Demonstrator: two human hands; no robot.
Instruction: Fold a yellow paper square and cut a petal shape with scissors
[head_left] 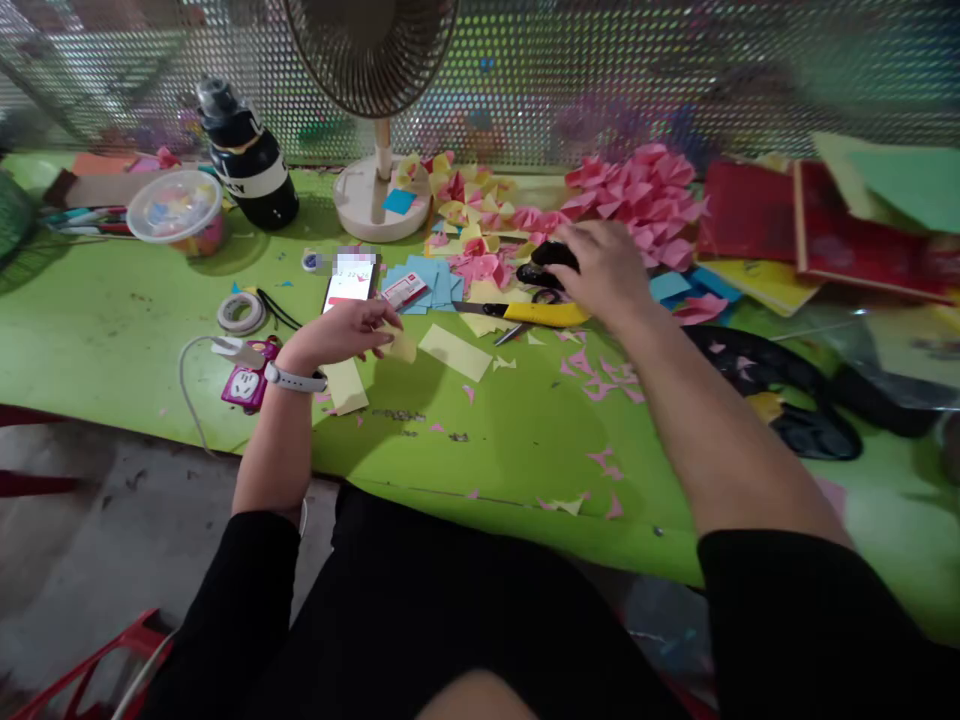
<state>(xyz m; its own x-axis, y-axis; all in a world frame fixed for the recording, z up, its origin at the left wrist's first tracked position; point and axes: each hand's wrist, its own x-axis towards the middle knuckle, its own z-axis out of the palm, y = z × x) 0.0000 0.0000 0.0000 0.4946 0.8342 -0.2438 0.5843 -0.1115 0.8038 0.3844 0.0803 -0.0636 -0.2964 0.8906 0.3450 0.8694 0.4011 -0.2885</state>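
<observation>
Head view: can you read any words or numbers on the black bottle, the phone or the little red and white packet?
No text here can be quoted.
black bottle: there are letters on its white band, too blurred to read.
phone: the screen is blurred out and unreadable.
red and white packet: the print is too small to read.

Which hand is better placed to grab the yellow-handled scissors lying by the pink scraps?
Probably the right. The right hand sits directly beside the yellow-handled scissors, on a black object; the left hand is farther off and pinches a yellow paper slip.
</observation>
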